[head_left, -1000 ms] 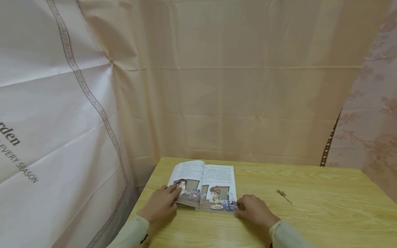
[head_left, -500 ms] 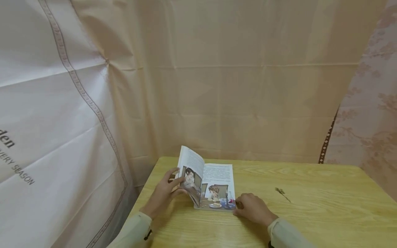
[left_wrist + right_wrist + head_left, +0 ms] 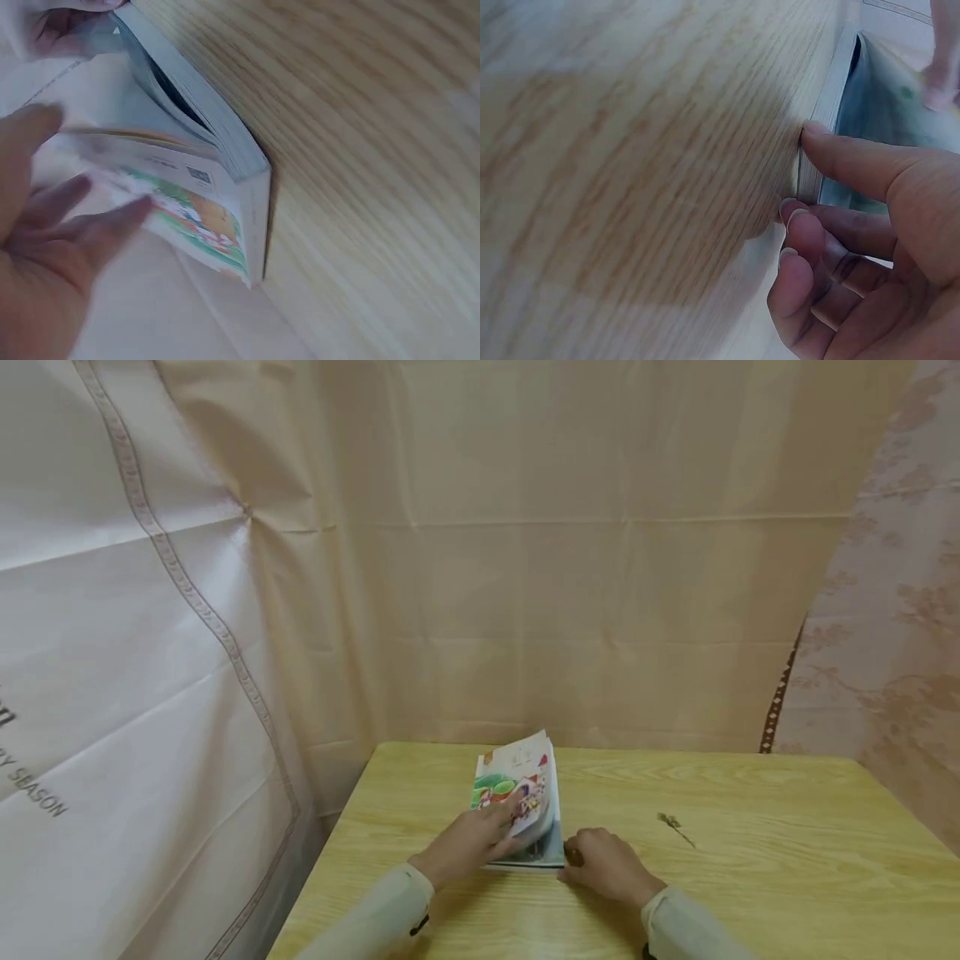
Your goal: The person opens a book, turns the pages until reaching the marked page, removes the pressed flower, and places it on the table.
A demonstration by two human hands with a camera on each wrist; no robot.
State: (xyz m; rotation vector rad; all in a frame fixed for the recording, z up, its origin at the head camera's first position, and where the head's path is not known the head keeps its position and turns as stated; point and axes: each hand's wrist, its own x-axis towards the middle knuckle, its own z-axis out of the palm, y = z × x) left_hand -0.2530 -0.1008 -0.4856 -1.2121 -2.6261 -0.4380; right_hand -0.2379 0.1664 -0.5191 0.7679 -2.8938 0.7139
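Observation:
A paperback book lies on the table, its illustrated cover and some pages lifted at a slant over the rest. My left hand lies against the cover, its fingers fairly straight. In the left wrist view, the thumb and fingers of that left hand are spread, somewhat blurred, beside the colourful cover. At the book's lower right corner, my right hand holds the edge. The right wrist view has the right hand with its thumb at the page block and the other fingers curled.
A small dried-looking sprig lies on the wood-grain table, right of my right hand. Behind the table hangs a beige cloth. A white printed cloth hangs at the left, a floral one at the right.
The left part of the open book has been lifted and swung rightward over the other pages, so the cover now shows. My left hand moved right with it; my right hand stayed at the corner.

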